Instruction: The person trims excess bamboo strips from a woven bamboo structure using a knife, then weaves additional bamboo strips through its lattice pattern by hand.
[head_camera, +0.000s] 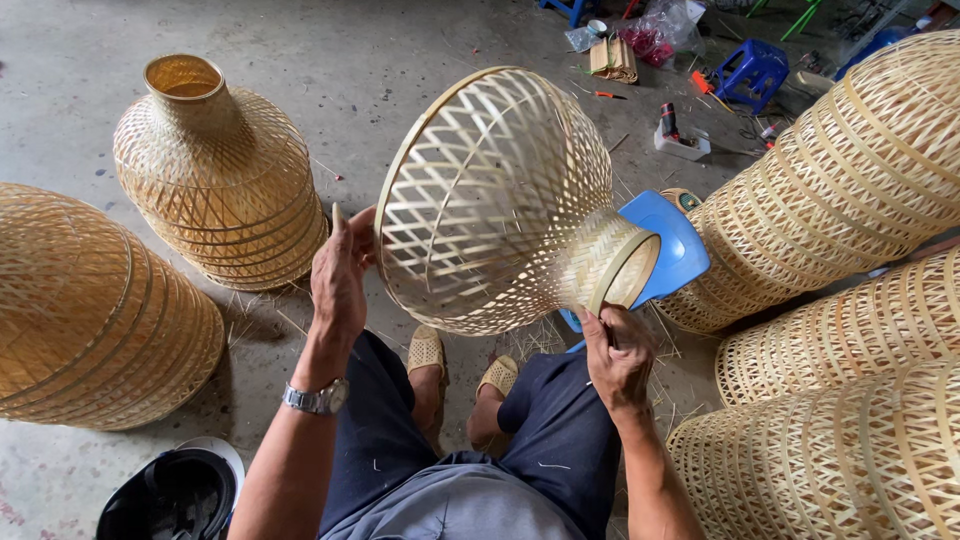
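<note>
You have a woven bamboo lampshade (490, 200) held up above your knees, tipped on its side. Its wide, hooped mouth faces left and up; the narrow, tightly woven neck points right and down. The open diamond lattice is pale straw-coloured, and stray strip ends stick out around the neck rim.

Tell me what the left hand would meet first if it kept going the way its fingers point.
The left hand points up, away from the person, beside the wide rim of the woven bamboo shade. Past its fingers lies only bare concrete floor, though depth is unclear.
</note>
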